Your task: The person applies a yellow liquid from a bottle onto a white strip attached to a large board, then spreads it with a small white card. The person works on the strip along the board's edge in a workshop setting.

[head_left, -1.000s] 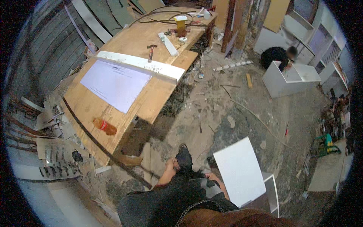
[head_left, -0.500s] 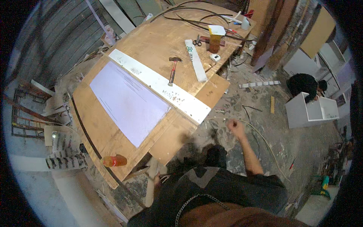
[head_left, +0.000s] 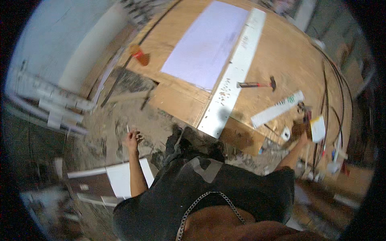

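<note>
My left hand [head_left: 133, 138] is over the floor at the left, fingers curled, with a thin white cigarette [head_left: 128, 128] sticking up from them. On the other side, my right arm stretches to the table edge, and my right hand [head_left: 303, 139] is at a brown container [head_left: 298, 129] with a white and yellow piece [head_left: 317, 129] beside it. Blur hides the right fingers, so I cannot tell whether they grip it. Close by lie a white tape measure [head_left: 285, 133] and a white printed strip [head_left: 278, 109]. A claw hammer [head_left: 257, 84] rests with its handle end at the long white board [head_left: 235, 76].
The wooden table [head_left: 177, 100] carries a pale lilac panel [head_left: 205, 44] and an orange-brown bottle [head_left: 140, 56]. Dark edging strips [head_left: 341, 84] curl at the right. White panels [head_left: 130, 174] lie on the floor at the lower left. Small screws dot the white board.
My view has turned to the right, swinging the table round. My right hand has gone from over the floor to the brown container. The left hand has come away from the table corner.
</note>
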`<move>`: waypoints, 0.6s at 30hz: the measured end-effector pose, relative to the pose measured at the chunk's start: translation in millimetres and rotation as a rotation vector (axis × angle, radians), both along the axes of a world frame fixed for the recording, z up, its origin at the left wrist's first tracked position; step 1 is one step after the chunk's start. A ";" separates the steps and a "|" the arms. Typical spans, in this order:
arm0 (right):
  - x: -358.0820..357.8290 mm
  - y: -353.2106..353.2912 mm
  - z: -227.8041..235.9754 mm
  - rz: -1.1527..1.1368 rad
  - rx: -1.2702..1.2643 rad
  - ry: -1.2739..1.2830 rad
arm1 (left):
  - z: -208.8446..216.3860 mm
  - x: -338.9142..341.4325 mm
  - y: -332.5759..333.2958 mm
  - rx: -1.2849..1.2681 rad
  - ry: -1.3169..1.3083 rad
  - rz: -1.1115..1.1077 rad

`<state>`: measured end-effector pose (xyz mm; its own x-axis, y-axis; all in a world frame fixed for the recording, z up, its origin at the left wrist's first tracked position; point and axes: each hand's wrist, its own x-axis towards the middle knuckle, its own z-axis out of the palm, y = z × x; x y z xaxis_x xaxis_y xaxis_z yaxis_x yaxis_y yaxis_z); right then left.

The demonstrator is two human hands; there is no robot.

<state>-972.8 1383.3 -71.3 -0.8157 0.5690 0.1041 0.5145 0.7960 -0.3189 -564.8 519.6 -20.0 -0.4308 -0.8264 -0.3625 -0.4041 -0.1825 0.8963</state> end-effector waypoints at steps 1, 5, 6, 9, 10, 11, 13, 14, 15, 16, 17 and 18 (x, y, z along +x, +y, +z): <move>-1.8 6.4 -5.0 0.015 0.007 -0.023 | 5.6 15.2 11.4 -0.009 -0.023 -0.045; -8.3 23.7 13.8 0.081 0.053 0.029 | 12.4 42.7 59.9 -0.166 -0.014 0.001; -11.0 14.5 19.7 0.117 0.051 0.076 | 10.3 44.6 65.9 -0.140 0.025 0.038; 2.7 -30.2 51.5 0.302 0.012 0.241 | 26.0 17.3 109.0 -0.072 0.160 -0.008; 11.7 -59.1 66.4 0.392 -0.023 0.296 | 40.0 -5.9 130.0 -0.068 0.257 -0.151; 22.4 -94.6 81.7 0.498 -0.058 0.330 | 61.7 -34.7 149.8 -0.120 0.167 -0.332; 50.6 -184.6 101.2 0.770 -0.166 0.320 | 88.9 -81.7 184.9 -0.246 0.282 -0.652; 69.1 -250.2 96.2 0.957 -0.250 0.259 | 111.1 -84.8 193.4 -0.264 0.264 -0.779; 88.3 -295.6 109.7 1.096 -0.270 0.237 | 103.4 -112.5 197.0 -0.432 0.436 -0.853; 111.4 -356.8 107.5 1.277 -0.338 0.163 | 101.0 -113.9 193.9 -0.610 0.533 -0.880; 132.5 -414.2 113.8 1.430 -0.365 0.083 | 112.3 -121.1 186.2 -0.559 0.528 -0.908; 149.7 -466.2 124.4 1.510 -0.385 -0.019 | 105.7 -118.0 168.8 -0.299 0.575 -0.836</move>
<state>-823.0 917.1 53.1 -0.6345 -0.7613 0.1334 -0.6521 0.4346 -0.6212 -682.8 688.4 85.7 -0.9464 -0.2091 0.2462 0.2003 0.2180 0.9552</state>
